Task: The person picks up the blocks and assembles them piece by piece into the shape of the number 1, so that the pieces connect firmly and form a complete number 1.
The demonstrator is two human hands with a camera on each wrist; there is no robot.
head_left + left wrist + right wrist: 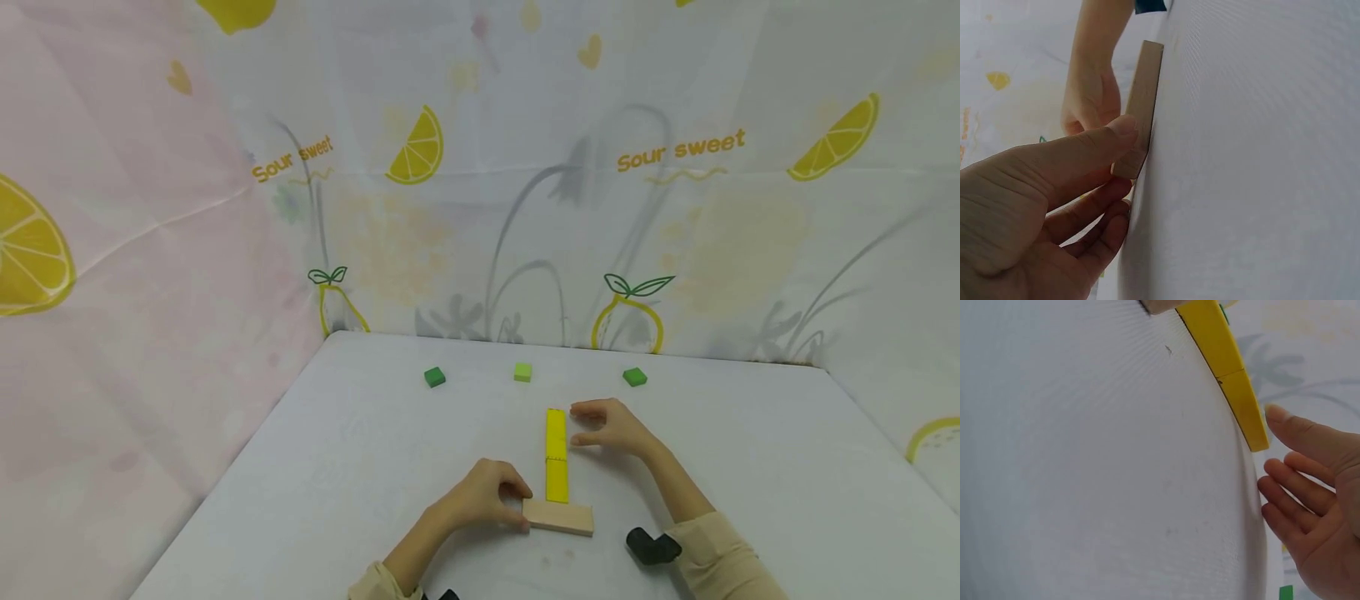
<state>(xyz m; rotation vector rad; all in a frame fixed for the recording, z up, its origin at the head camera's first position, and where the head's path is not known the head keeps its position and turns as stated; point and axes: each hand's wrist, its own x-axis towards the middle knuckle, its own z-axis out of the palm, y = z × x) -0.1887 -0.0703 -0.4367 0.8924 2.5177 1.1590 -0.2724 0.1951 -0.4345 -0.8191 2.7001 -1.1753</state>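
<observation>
My left hand (486,497) pinches the left end of a plain wooden block (558,517) lying flat on the table, thumb on the near side and fingers at the far side. In the left wrist view the thumb presses the block's end (1141,103). Two yellow blocks (557,454) lie end to end in a line running away from the wooden block's far edge, together forming a T. Beside the far yellow block, my right hand (617,429) has thumb and fingers spread apart with nothing between them. The right wrist view shows that hand (1316,487) just off the yellow block's end.
Toward the back of the white table (360,467) sit a dark green block (434,377), a light green block (522,372) and a green block (634,377). A lemon-printed cloth (480,208) hangs behind the table's back edge.
</observation>
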